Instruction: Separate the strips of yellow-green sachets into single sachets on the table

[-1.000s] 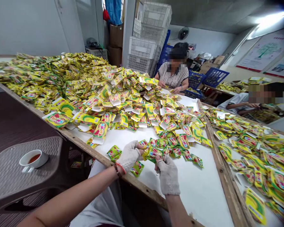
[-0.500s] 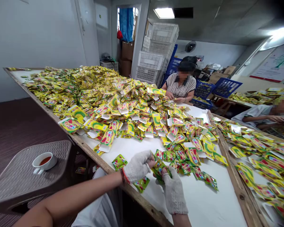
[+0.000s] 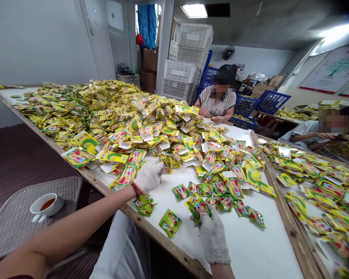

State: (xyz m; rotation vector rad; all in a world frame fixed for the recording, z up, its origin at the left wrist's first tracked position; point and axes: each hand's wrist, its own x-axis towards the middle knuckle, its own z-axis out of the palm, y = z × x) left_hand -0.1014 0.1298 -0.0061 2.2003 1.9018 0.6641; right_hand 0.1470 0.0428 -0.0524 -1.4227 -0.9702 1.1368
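My right hand (image 3: 213, 234), in a white knit glove, is closed on a bunch of small green sachets (image 3: 196, 204) just above the white table top (image 3: 250, 248). My left hand (image 3: 149, 175), also gloved, reaches forward to the edge of the big heap of yellow packets and flat cartons (image 3: 151, 128); its fingers curl down near a packet, and what they touch is hidden. Loose green sachets (image 3: 221, 193) lie between the hands and the heap. Two more (image 3: 144, 204) (image 3: 170, 222) lie near the table's wooden front edge.
A grey plastic stool (image 3: 14, 217) at my left carries a white cup of red sauce (image 3: 45, 204). One person (image 3: 218, 101) sits at the far end, another (image 3: 317, 130) at the right by a second packet-covered table (image 3: 314, 174). White and blue crates (image 3: 186, 58) stack behind.
My left hand let go of the sachet bunch and stretched forward-left to the heap. My right hand kept the bunch. A few sachets now lie near the front edge.
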